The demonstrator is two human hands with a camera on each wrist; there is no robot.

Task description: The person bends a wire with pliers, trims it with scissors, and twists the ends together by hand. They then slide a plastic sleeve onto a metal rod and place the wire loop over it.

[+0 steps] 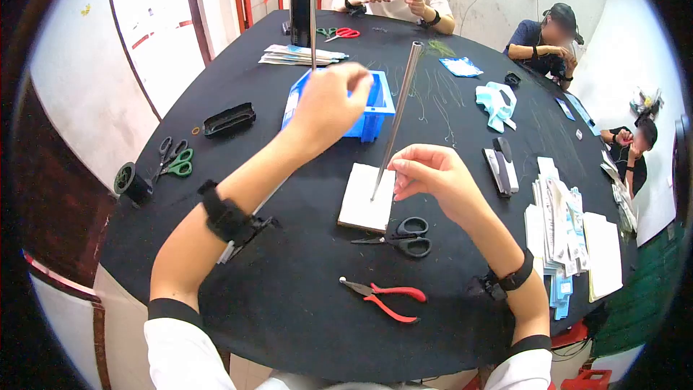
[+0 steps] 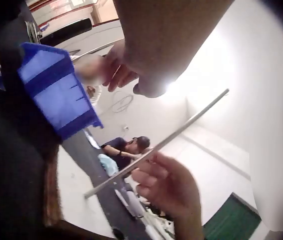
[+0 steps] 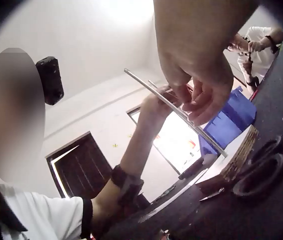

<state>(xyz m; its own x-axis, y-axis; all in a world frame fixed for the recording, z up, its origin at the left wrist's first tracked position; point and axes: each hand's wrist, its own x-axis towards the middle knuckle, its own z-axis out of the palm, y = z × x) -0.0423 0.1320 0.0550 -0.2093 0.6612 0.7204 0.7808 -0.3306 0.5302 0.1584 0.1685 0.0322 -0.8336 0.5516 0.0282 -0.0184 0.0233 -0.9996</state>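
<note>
A thin metal rod (image 1: 403, 101) stands tilted on a white block (image 1: 356, 198). Beside its lower part is the right hand (image 1: 432, 177), thumb and index finger close together; contact with the rod is unclear. The left hand (image 1: 332, 105) hovers over a blue bin (image 1: 370, 128) with bent fingers. In the left wrist view the right hand (image 2: 166, 185) has curled fingers at the rod (image 2: 181, 129). In the right wrist view, the right hand's (image 3: 201, 95) fingertips are near the rod (image 3: 156, 95). Whether either hand pinches something thin cannot be made out.
Black-handled scissors (image 1: 413, 237) and red-handled pliers (image 1: 379, 297) lie near the block. Another upright rod (image 1: 313, 14) rises behind the bin. A stapler (image 1: 501, 167) and paper packets (image 1: 556, 220) lie right; a black tray (image 1: 229, 120) and a spool (image 1: 132, 183) left. Several people sit around the table.
</note>
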